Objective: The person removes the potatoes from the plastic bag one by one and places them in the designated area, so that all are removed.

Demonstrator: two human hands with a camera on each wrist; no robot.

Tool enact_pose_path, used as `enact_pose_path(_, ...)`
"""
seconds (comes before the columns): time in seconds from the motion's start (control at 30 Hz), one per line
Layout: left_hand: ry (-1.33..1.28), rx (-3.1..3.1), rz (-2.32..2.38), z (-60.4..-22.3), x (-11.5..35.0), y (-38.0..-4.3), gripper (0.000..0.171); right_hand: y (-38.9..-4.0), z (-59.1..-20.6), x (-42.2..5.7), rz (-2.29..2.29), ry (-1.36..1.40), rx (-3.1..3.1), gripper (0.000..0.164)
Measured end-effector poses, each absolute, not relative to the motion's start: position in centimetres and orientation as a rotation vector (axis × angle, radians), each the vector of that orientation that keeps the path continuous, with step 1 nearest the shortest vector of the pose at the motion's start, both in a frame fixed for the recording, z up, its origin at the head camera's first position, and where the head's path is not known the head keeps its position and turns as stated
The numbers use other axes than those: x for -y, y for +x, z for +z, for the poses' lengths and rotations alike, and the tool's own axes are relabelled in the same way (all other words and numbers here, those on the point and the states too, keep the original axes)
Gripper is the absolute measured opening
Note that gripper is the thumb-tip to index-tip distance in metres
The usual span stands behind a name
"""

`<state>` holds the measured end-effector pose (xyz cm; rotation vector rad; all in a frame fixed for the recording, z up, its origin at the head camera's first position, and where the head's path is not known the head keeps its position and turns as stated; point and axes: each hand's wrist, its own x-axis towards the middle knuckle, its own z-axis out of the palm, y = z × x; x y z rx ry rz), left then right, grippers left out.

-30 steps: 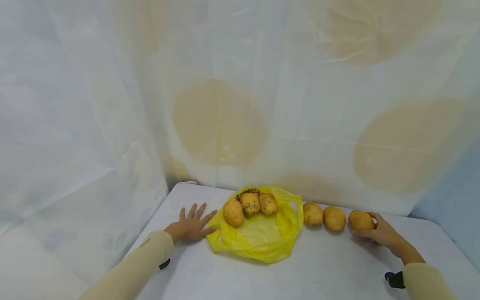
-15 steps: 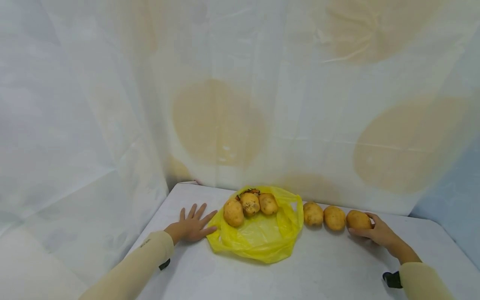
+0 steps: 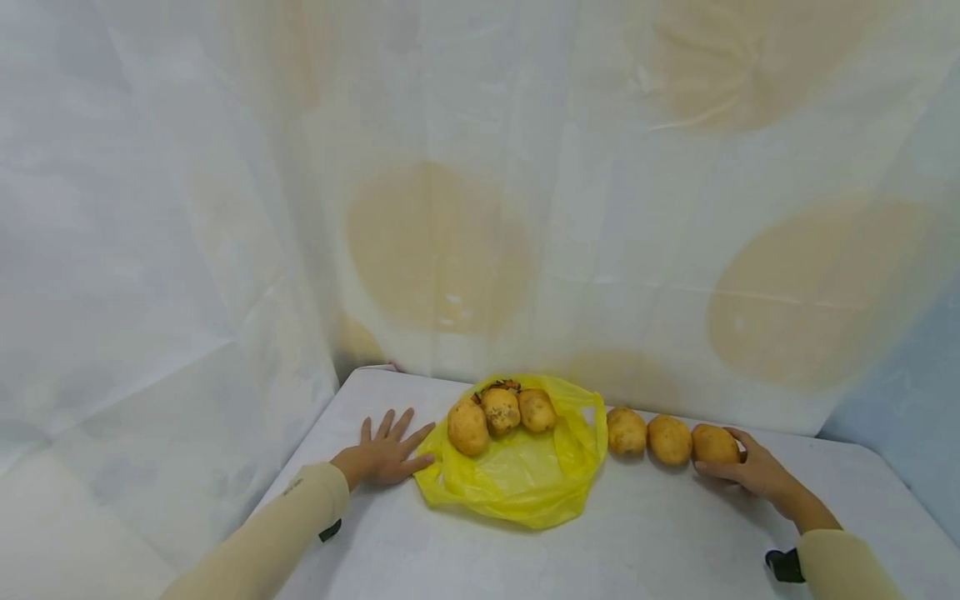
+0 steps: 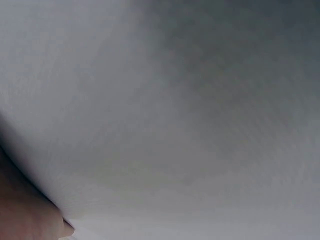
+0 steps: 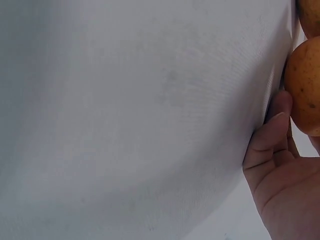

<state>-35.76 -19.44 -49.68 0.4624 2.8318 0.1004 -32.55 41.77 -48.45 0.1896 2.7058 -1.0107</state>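
Observation:
My right hand [image 3: 761,475] grips the rightmost potato [image 3: 715,443] on the white table, thumb on its near side and fingers at its far right. In the right wrist view that potato [image 5: 305,87] sits at the fingertips, close to another potato [image 5: 311,17]. Two more potatoes, a middle one [image 3: 669,440] and a left one [image 3: 626,431], complete the row beside a yellow plastic bag [image 3: 517,492]. With fingers spread, my left hand [image 3: 384,458] lies flat on the table, its fingertips at the bag's left edge. Only a bit of that hand [image 4: 32,220] enters the left wrist view.
On the bag lie a left potato [image 3: 468,427], a middle potato [image 3: 500,410] and a right potato [image 3: 537,410], with small reddish-brown bits [image 3: 501,386] behind them. The white table [image 3: 637,533] backs onto a hanging sheet [image 3: 600,250] with tan circles.
My right hand has slid the rightmost potato a little to the left, so it now stands close against its neighbour. The left hand and the bag have stayed put.

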Motion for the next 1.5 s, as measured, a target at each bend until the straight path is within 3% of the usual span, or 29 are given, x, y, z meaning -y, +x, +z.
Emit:
enact_pose_path(0.33, 0.470, -2.844, 0.115, -50.0, 19.2, -35.8, 0.076, -31.3, -47.5, -42.1, -0.935, 0.243, -2.752, 0.122)
enact_pose_path(0.83, 0.455, -2.849, 0.130, -49.9, 19.6, -35.7, 0.075, -28.6, -45.9, -44.5, -0.444, 0.313, -3.237, 0.105)
enact_pose_path(1.5, 0.471, -2.847, 0.122, -49.2, 19.4, -35.1, 0.073, -29.0, -44.7, -42.0, -0.313, 0.109, -3.365, 0.100)
